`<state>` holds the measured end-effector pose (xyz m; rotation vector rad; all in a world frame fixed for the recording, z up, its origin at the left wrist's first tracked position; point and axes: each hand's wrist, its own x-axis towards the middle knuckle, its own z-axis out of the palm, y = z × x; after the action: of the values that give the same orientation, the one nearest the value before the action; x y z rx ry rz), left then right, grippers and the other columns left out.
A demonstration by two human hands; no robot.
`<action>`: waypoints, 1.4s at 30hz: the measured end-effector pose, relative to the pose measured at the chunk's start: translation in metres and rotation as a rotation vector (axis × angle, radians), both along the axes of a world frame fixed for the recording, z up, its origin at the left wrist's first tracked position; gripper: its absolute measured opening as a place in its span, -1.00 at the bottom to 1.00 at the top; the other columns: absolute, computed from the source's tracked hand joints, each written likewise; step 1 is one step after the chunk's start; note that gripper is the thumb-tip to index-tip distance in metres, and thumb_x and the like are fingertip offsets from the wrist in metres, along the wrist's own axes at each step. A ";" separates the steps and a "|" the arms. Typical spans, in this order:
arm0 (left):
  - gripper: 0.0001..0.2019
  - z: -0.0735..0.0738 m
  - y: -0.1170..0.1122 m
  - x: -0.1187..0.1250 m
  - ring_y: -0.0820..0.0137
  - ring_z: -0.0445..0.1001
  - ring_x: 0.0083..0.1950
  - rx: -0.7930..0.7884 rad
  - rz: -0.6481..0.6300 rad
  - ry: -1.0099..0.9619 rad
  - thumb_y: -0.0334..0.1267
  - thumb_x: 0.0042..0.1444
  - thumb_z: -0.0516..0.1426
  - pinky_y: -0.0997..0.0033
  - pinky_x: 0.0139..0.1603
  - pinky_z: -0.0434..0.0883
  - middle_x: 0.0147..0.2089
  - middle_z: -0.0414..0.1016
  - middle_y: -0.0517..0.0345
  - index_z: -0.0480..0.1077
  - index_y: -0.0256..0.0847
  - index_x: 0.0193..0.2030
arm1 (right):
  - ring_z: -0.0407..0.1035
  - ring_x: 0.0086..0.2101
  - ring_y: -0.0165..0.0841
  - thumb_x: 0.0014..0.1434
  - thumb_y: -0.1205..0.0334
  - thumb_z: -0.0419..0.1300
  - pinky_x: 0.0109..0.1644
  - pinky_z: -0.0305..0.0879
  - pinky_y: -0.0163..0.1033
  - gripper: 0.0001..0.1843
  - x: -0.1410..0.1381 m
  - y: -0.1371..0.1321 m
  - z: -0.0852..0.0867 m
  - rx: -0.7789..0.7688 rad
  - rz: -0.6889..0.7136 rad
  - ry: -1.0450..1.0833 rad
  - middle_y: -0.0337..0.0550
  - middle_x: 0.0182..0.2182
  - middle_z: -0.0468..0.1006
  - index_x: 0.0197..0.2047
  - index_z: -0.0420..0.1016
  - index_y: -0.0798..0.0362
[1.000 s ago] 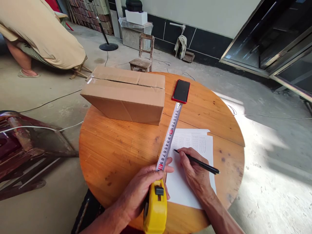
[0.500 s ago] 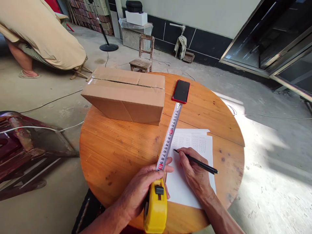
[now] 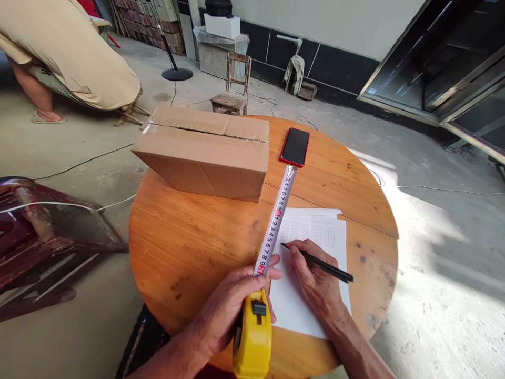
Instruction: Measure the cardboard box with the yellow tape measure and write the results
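My left hand (image 3: pixel 232 297) is closed round a yellow tape measure (image 3: pixel 254 337), fingers under the drawn-out blade (image 3: pixel 275 221). The blade stretches away from me, its far end at the near edge of a red-edged phone (image 3: pixel 295 147). In my right hand (image 3: pixel 315 273) is a black pen (image 3: pixel 325 267), its tip at the left part of a white sheet of paper (image 3: pixel 300 316). Rows of small handwriting cover the upper part of the sheet. A closed cardboard box (image 3: pixel 201 168) stands on the round wooden table (image 3: pixel 177 247), left of the blade.
A small wooden chair (image 3: pixel 232 97) stands on the floor beyond the table. A dark red wooden chair (image 3: pixel 39 252) is at the left, with a white cable across it. A person's bare leg (image 3: pixel 35 92) shows beside a cloth-covered seat (image 3: pixel 82 58) at the upper left.
The view has shifted very slightly. Both hands, the tape measure and the pen hold practically the same places.
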<state>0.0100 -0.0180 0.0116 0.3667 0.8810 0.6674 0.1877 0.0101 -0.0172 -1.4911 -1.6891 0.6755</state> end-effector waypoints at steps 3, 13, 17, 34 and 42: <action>-0.72 -0.001 0.000 0.000 0.52 0.47 -0.54 0.009 -0.003 0.001 -0.24 0.12 0.06 0.45 -0.51 0.37 0.35 0.08 -0.13 0.50 -0.30 -0.12 | 0.29 -0.50 -0.46 0.22 0.27 0.08 -0.38 0.22 -0.32 -0.85 0.000 -0.001 0.001 -0.004 -0.015 0.018 -0.28 -0.51 0.42 -0.28 0.47 0.03; -0.72 0.001 0.000 -0.001 0.51 0.48 -0.54 0.006 0.003 0.003 -0.25 0.12 0.06 0.44 -0.50 0.38 0.35 0.08 -0.13 0.50 -0.28 -0.10 | 0.30 -0.51 -0.44 0.21 0.25 0.08 -0.39 0.24 -0.30 -0.84 0.000 -0.001 0.002 -0.025 -0.021 0.017 -0.26 -0.50 0.45 -0.30 0.47 0.03; -0.72 0.001 0.000 -0.001 0.51 0.49 -0.53 0.012 0.007 0.005 -0.26 0.13 0.06 0.44 -0.50 0.38 0.37 0.05 -0.10 0.50 -0.26 -0.09 | 0.33 -0.49 -0.42 0.21 0.23 0.08 -0.38 0.25 -0.29 -0.84 0.001 -0.003 0.002 -0.023 -0.050 0.050 -0.25 -0.51 0.46 -0.32 0.47 0.02; -0.72 0.001 0.000 -0.001 0.54 0.48 -0.53 0.004 0.007 -0.005 -0.26 0.13 0.06 0.46 -0.50 0.38 0.41 -0.07 -0.04 0.51 -0.23 -0.09 | 0.28 -0.53 -0.43 0.20 0.19 0.10 -0.42 0.25 -0.30 -0.84 0.000 -0.001 -0.001 -0.073 -0.095 0.109 -0.26 -0.53 0.44 -0.30 0.48 0.02; -0.72 0.002 0.001 0.000 0.51 0.48 -0.54 0.010 -0.002 0.013 -0.25 0.12 0.06 0.45 -0.50 0.38 0.37 0.04 -0.14 0.50 -0.28 -0.12 | 0.26 -0.54 -0.44 0.20 0.19 0.09 -0.43 0.22 -0.30 -0.84 0.000 -0.002 -0.001 -0.075 -0.081 0.106 -0.26 -0.53 0.44 -0.30 0.48 0.02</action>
<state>0.0096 -0.0174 0.0134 0.3810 0.8902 0.6680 0.1880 0.0085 -0.0184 -1.5397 -1.5306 0.7678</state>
